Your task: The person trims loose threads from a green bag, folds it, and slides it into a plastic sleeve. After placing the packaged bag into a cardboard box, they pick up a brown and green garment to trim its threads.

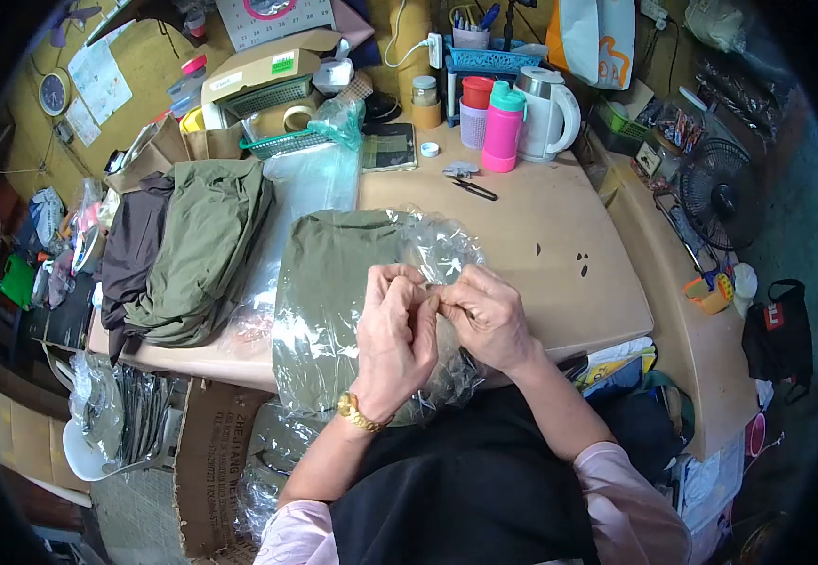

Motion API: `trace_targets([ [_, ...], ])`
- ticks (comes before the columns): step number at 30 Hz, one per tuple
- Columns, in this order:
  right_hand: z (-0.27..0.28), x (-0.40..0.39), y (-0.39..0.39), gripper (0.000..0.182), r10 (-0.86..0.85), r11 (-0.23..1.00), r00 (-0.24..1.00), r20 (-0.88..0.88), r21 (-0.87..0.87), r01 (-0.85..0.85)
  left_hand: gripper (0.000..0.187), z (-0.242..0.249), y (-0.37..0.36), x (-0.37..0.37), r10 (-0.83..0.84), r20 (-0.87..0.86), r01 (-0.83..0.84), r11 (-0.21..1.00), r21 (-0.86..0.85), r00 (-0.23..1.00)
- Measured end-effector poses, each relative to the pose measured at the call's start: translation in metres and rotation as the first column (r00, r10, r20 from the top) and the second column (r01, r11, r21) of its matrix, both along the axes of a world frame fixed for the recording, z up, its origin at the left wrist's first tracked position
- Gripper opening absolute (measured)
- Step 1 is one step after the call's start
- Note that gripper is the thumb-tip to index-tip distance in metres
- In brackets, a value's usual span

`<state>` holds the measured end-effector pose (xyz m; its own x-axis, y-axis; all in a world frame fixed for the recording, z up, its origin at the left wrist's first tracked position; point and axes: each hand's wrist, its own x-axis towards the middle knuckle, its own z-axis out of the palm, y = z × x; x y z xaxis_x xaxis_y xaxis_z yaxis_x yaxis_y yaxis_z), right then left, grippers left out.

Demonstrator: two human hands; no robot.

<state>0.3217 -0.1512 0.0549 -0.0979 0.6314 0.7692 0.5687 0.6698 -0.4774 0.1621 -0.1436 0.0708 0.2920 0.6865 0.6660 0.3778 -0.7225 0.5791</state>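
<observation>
A folded olive-green garment lies in a clear plastic bag at the table's front edge. The bag's right side is crumpled and loose. Above it, my left hand and my right hand meet fingertip to fingertip. Both are closed in a pinch on the bag's loose plastic; the exact part between the fingers is hidden. A gold-coloured watch is on my left wrist. To the left lie a stacked olive garment and a dark garment.
Flat clear plastic bags lie behind the garments. Small black scissors, a pink bottle and a white kettle stand or lie toward the back. An open cardboard box with bagged items is below the front edge. A black fan is at right.
</observation>
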Motion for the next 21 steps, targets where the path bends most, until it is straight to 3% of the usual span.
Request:
trace_targets([
  [1, -0.004, -0.002, 0.003, 0.012, 0.003, 1.0, 0.998, -0.058, 0.013, -0.003, 0.01, -0.004, -0.003, 0.006, 0.003, 0.001, -0.003, 1.0, 0.0, 1.0],
  [2, -0.008, -0.001, 0.003, 0.009, 0.054, 0.99, 0.986, -0.157, -0.12, -0.073, 0.017, -0.007, -0.009, 0.015, -0.057, 0.341, 0.151, 0.955, -0.256, 0.938],
  [3, -0.012, -0.003, 0.002, 0.009, 0.055, 0.99, 0.986, -0.157, -0.117, -0.074, 0.025, -0.01, -0.013, 0.02, -0.016, 0.643, 0.369, 0.83, -0.419, 0.766],
  [4, -0.018, -0.006, 0.0, 0.007, 0.13, 0.906, 0.857, -0.498, -0.292, -0.307, 0.042, -0.017, -0.011, 0.021, -0.108, 0.587, 0.385, 0.846, -0.369, 0.802],
  [5, -0.025, -0.01, 0.0, 0.006, 0.094, 0.748, 0.619, -0.78, -0.355, -0.561, 0.049, -0.043, 0.005, 0.026, -0.139, 0.4, 0.185, 0.979, -0.079, 0.906],
  [6, -0.033, -0.017, 0.006, 0.006, 0.135, 0.828, 0.578, -0.805, -0.228, -0.512, 0.046, -0.043, 0.002, 0.028, -0.091, 0.424, 0.178, 0.969, -0.17, 0.901],
  [7, -0.037, -0.016, 0.007, 0.006, 0.137, 0.826, 0.579, -0.804, -0.23, -0.515, 0.043, -0.044, -0.001, 0.028, -0.037, 0.444, 0.169, 0.95, -0.262, 0.895],
  [9, -0.037, -0.013, 0.005, 0.007, 0.108, 0.824, 0.368, -0.924, -0.124, -0.553, 0.035, -0.051, 0.002, 0.027, -0.024, 0.422, 0.161, 0.943, -0.292, 0.906],
  [10, -0.035, -0.014, 0.004, 0.008, 0.114, 0.846, 0.353, -0.929, -0.095, -0.525, 0.028, -0.054, 0.004, 0.028, -0.018, 0.399, 0.157, 0.935, -0.317, 0.917],
  [13, -0.036, -0.009, 0.003, 0.007, 0.086, 0.887, 0.399, -0.913, -0.112, -0.447, 0.019, -0.054, 0.005, 0.027, -0.038, 0.388, 0.175, 0.93, -0.324, 0.921],
  [17, -0.042, 0.006, 0.007, 0.009, 0.072, 0.867, 0.46, -0.885, -0.172, -0.467, 0.016, -0.056, 0.009, 0.024, -0.04, 0.376, 0.166, 0.937, -0.307, 0.926],
  [18, -0.036, 0.011, 0.01, 0.009, 0.079, 0.928, 0.724, -0.685, -0.215, -0.305, 0.016, -0.058, 0.01, 0.023, -0.046, 0.399, 0.192, 0.923, -0.335, 0.916],
  [19, -0.031, 0.015, 0.01, 0.009, 0.04, 0.971, 0.91, -0.413, -0.198, -0.133, 0.016, -0.058, 0.011, 0.021, -0.049, 0.421, 0.217, 0.907, -0.361, 0.906],
  [20, -0.022, 0.018, 0.004, 0.009, 0.043, 0.972, 0.909, -0.414, -0.194, -0.135, 0.016, -0.057, 0.011, 0.02, -0.049, 0.421, 0.215, 0.909, -0.358, 0.906],
  [21, -0.009, 0.022, -0.004, 0.009, 0.013, 0.953, 0.97, -0.243, -0.289, -0.085, 0.016, -0.054, 0.011, 0.018, -0.04, 0.452, 0.227, 0.902, -0.367, 0.891],
])
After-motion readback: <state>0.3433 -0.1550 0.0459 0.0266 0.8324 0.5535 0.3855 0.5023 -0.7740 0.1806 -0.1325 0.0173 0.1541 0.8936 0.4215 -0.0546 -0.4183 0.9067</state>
